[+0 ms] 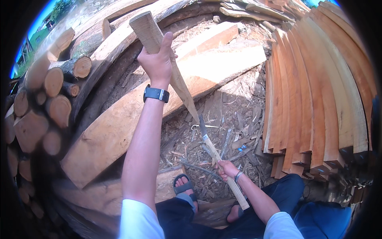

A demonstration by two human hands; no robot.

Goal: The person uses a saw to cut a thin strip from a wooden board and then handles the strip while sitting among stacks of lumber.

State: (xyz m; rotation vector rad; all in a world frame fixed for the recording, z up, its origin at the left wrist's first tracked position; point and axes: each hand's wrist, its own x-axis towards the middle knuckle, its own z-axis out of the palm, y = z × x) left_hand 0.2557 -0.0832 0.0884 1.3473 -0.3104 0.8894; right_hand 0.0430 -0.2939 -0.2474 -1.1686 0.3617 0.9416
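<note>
Over chips (246,113): L grip (156,65) w/ stake (179,84), R grip (227,169) w/ long-hdl tool (213,149).

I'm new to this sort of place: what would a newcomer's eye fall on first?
Probably the tapered piece of wood in the left hand, near the top centre, its tip close to the dark end of a wooden-handled tool in the right hand. Next come the reddish boards stacked at right and the round logs piled at left.

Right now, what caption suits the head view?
Left hand grips a tapered board, right hand a wood-handled tool, among logs and stacked planks.
</note>
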